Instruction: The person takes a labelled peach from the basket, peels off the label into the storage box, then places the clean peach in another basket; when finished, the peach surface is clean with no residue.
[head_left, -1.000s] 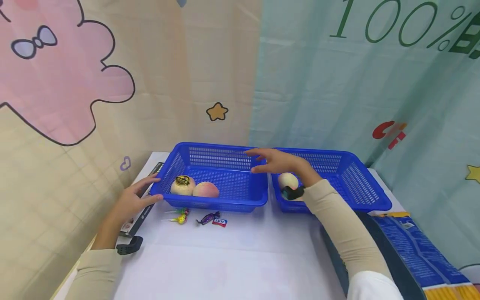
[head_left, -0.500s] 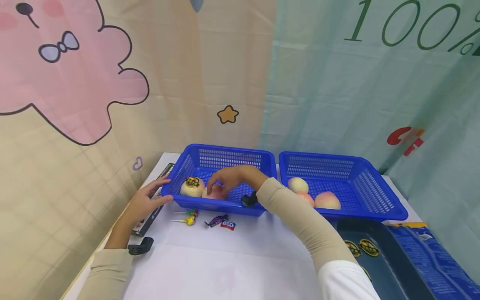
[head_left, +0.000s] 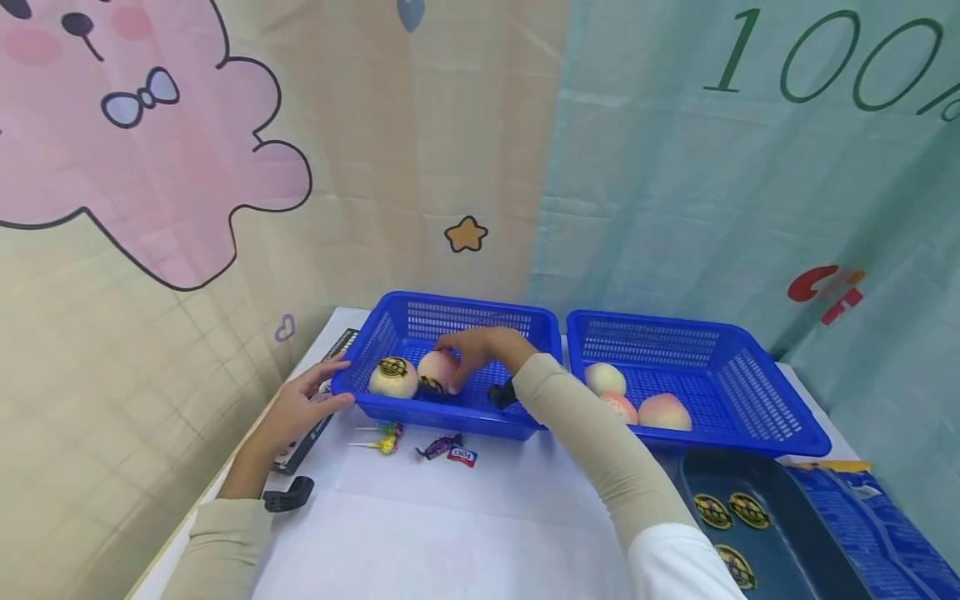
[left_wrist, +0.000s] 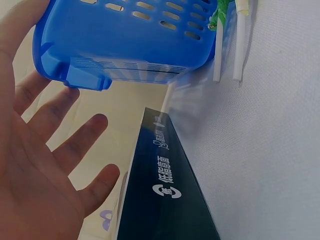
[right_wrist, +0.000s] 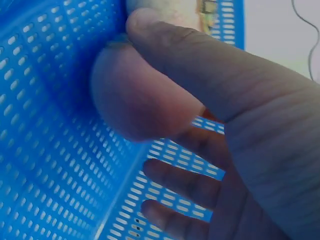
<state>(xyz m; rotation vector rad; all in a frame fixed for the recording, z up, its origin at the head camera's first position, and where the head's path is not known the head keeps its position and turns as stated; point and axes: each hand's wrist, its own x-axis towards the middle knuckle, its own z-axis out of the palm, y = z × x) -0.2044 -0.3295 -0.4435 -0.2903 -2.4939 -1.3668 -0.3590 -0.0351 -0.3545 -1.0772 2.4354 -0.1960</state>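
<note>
Peach (head_left: 437,371) pinched by right hand (head_left: 480,350), arm reaching across

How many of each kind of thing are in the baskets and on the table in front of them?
Blue baskets: 2, left and right.
Peaches: 5, two in the left basket, one lying free and one gripped by the right hand, three in the right.
Lollipops: 2.
Wrapped candies: 2.
Total: 11.

— Bright, even light in the head view; soft shadows, and the edges bow outward.
— The right wrist view is dim, bluish, its close fingers (right_wrist: 200,75) out of focus.
</note>
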